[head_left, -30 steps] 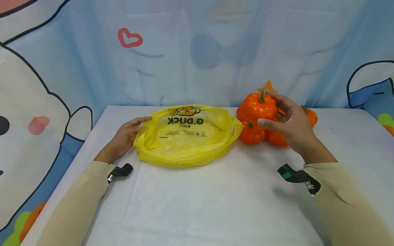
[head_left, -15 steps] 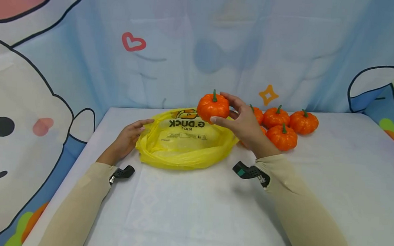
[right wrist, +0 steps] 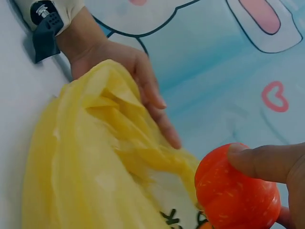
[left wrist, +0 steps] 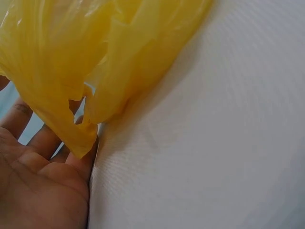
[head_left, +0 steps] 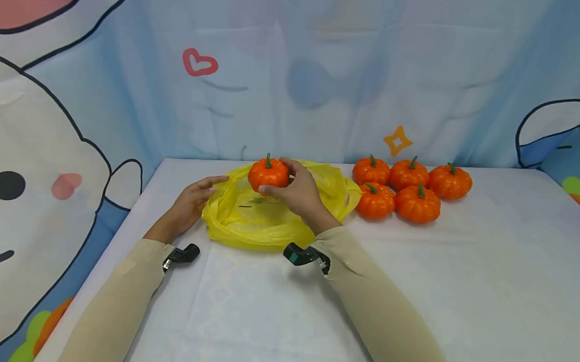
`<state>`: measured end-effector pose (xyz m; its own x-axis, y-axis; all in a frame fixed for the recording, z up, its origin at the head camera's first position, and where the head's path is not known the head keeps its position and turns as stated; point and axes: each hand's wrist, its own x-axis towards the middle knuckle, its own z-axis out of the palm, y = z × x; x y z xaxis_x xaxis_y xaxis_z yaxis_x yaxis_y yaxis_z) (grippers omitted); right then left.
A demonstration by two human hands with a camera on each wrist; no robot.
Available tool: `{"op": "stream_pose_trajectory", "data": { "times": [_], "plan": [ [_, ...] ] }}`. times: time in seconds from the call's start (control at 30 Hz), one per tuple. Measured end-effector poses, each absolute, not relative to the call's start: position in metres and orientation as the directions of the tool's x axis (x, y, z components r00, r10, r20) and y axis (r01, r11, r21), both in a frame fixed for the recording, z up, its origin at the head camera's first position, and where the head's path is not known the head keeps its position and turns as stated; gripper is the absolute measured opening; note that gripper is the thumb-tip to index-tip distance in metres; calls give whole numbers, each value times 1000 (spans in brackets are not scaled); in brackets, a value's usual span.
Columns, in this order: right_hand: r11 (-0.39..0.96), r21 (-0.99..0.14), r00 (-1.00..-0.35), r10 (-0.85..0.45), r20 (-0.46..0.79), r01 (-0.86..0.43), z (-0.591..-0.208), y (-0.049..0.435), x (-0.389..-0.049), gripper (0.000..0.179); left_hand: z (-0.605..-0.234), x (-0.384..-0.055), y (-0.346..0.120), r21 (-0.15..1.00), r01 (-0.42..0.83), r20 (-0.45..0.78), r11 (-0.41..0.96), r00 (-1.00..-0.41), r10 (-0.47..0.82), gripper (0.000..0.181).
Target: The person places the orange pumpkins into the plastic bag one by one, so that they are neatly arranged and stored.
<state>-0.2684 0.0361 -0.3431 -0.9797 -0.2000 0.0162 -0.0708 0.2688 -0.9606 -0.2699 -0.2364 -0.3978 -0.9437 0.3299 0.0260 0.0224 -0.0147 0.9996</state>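
Observation:
My right hand (head_left: 303,191) pinches a small orange pumpkin (head_left: 268,173) with a green stem, thumb on the near side. It hangs over the yellow plastic bag (head_left: 248,234), covering part of the bag's printed lettering; the right wrist view shows the pumpkin (right wrist: 233,193) near the bag's edge. At the bag's left end is my left hand (head_left: 185,207), fingers stretched out along its side. From the left wrist, the palm (left wrist: 43,191) faces the bag, and the fingers lie partly hidden behind a torn-looking or cut-out corner of the plastic (left wrist: 78,133).
Several more orange pumpkins (head_left: 418,204) stand grouped to the right of the bag, near the back of the white-covered table (head_left: 461,299). A printed blue curtain (head_left: 327,41) hangs along the table's back edge.
My right hand has taken a pumpkin from the group at the right and carried it left, then lower over the bag. My left hand has stayed at the bag's left end.

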Motion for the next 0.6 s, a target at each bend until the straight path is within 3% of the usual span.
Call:
{"op": "stream_pose_trajectory", "data": {
  "times": [0.33,0.6],
  "plan": [
    [402,-913,-986,-164,-3,-65,-368,12,-275,86,-399,-272,-235,999,25,31,-22,-932,361,44],
    [381,-922,-985,-175,11,-78,-377,2,-275,79,-399,-273,-238,1000,12,18,-20,-938,347,43]
  ]
}}
